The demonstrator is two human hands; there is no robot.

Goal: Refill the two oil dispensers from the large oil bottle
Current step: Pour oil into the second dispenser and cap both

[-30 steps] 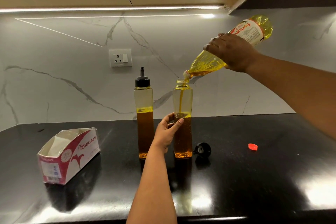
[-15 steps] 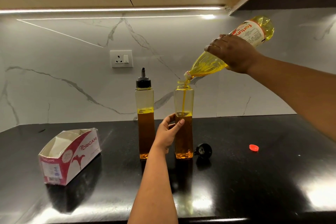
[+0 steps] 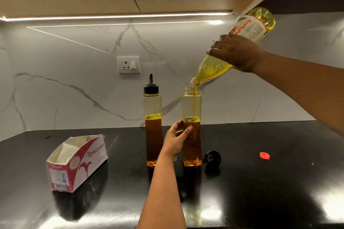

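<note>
My left hand (image 3: 176, 140) grips the uncapped dispenser (image 3: 191, 128) mid-body. At its 1 o'clock, my right hand (image 3: 236, 52) clasps the tilted oil bottle (image 3: 232, 48), whose mouth pours into the dispenser's neck.

The tabletop (image 3: 260, 191) was glossy black stone, mirroring the lights. Behind it the wall (image 3: 74, 80) looked like smooth white marble, grey-veined. Both dispensers (image 3: 191, 132) and the large oil bottle (image 3: 212, 69) were clear plastic; the box (image 3: 78, 161) was printed cardboard.

A home kitchen: black countertop (image 3: 260, 191), marble backsplash (image 3: 74, 80), lit overhead cabinets (image 3: 93, 2).
</note>
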